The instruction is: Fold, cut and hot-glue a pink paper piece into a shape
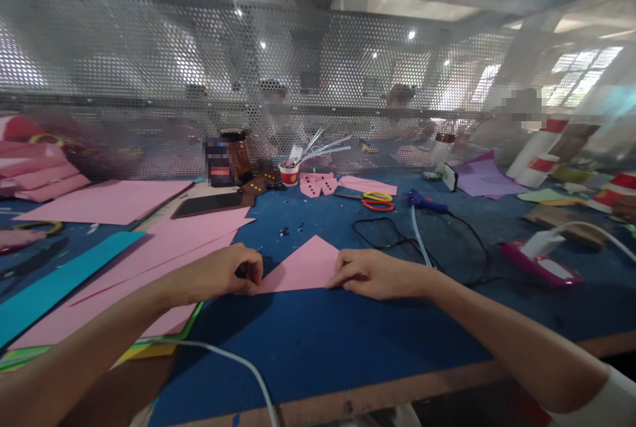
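A folded sheet of pink paper [302, 269] lies on the blue tabletop in front of me, its peak pointing away and its straight edge toward me. My left hand [238, 271] pinches the left corner of that paper between thumb and fingers. At the other end, my right hand [362, 273] has its fingers closed together on the right part, by the straight edge. The right corner is hidden under this hand. Beyond the paper sits a pink cut-out with dark dots [318, 184].
Large pink sheets [169, 248] and a teal strip [74, 275] cover the left side. Scissors [378, 200], a blue glue gun [427, 202] with its cable, and a magenta power strip [541, 265] lie to the right. A paper cup [289, 174] stands before the perforated screen [328, 49].
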The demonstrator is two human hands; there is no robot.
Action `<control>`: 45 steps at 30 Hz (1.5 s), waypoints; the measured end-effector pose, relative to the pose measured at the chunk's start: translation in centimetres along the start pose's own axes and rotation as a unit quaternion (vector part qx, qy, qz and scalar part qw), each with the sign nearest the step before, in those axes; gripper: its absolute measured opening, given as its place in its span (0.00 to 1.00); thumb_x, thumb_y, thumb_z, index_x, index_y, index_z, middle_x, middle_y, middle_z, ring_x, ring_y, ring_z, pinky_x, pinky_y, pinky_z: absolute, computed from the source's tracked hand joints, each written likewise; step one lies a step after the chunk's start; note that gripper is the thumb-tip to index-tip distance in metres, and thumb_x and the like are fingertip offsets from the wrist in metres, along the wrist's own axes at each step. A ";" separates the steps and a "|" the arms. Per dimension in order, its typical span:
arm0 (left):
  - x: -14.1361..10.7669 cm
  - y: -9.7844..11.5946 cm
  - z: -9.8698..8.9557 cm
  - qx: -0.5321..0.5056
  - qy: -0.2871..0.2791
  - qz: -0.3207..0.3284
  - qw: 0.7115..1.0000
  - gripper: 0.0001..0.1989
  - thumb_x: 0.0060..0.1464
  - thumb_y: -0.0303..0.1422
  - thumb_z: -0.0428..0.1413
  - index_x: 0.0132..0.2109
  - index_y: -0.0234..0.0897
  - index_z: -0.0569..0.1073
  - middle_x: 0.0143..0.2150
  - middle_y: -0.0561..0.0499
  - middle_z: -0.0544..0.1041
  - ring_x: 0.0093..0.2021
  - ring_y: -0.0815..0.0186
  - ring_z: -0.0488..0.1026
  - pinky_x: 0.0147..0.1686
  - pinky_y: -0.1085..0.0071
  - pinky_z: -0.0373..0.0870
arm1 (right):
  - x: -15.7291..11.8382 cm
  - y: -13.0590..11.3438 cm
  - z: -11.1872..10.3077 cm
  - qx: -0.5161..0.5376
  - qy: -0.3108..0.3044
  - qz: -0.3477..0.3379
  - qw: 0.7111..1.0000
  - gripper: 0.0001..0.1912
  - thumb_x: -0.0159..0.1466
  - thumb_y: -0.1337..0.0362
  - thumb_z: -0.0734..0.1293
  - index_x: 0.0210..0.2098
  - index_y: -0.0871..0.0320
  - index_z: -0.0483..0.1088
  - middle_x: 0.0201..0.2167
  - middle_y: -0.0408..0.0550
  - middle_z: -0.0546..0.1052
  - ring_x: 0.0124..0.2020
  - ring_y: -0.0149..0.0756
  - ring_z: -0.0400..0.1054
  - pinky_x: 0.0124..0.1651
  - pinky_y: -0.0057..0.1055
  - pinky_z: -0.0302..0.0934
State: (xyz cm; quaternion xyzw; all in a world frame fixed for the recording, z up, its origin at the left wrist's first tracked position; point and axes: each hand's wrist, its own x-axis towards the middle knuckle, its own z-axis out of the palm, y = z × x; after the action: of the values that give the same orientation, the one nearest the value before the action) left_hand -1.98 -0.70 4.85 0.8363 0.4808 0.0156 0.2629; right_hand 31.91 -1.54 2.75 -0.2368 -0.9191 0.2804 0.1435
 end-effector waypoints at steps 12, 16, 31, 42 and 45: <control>-0.4 -1.3 -1.0 0.021 -0.032 -0.017 0.999 0.06 0.48 0.36 0.61 0.34 0.41 0.77 0.37 0.54 0.76 0.41 0.62 0.71 0.40 0.72 0.63 | 0.0 -0.2 -0.2 -0.004 0.000 0.004 1.000 0.20 0.63 0.76 0.64 0.50 0.55 0.77 0.42 0.46 0.74 0.41 0.30 0.69 0.47 0.25 0.62; -0.6 -1.7 -1.5 0.031 -0.035 -0.034 0.998 0.07 0.46 0.37 0.63 0.34 0.41 0.77 0.36 0.54 0.76 0.40 0.63 0.72 0.38 0.72 0.63 | 0.0 -0.2 -0.1 -0.005 -0.001 0.000 1.000 0.19 0.63 0.76 0.64 0.50 0.56 0.77 0.42 0.46 0.74 0.41 0.29 0.69 0.47 0.25 0.62; 0.7 1.3 3.5 0.007 0.129 0.178 0.976 0.10 0.65 0.40 0.53 0.48 0.42 0.73 0.47 0.50 0.74 0.47 0.64 0.70 0.47 0.70 0.66 | 0.3 -0.1 1.3 -0.135 0.067 -0.010 0.989 0.10 0.68 0.68 0.64 0.46 0.56 0.75 0.42 0.48 0.75 0.45 0.33 0.70 0.48 0.27 0.62; 1.7 2.4 5.2 0.202 0.167 0.234 0.936 0.14 0.70 0.33 0.44 0.45 0.38 0.75 0.40 0.48 0.74 0.41 0.64 0.71 0.41 0.69 0.67 | 0.0 0.3 1.4 -0.272 0.075 -0.054 0.958 0.11 0.72 0.63 0.61 0.44 0.58 0.73 0.40 0.49 0.75 0.42 0.36 0.69 0.46 0.31 0.61; 1.6 2.8 5.5 0.254 0.178 0.244 0.919 0.15 0.70 0.31 0.43 0.43 0.37 0.74 0.38 0.48 0.75 0.38 0.64 0.71 0.38 0.69 0.68 | -0.1 0.2 1.5 -0.303 0.071 -0.054 0.949 0.11 0.72 0.62 0.60 0.43 0.59 0.73 0.39 0.49 0.75 0.41 0.36 0.69 0.45 0.32 0.60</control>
State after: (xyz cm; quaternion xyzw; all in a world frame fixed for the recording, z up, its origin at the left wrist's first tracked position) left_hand 2.67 -2.86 1.05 0.9498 0.2882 0.1058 -0.0605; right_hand 31.49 -2.08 1.40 -0.2381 -0.9596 -0.0368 0.1452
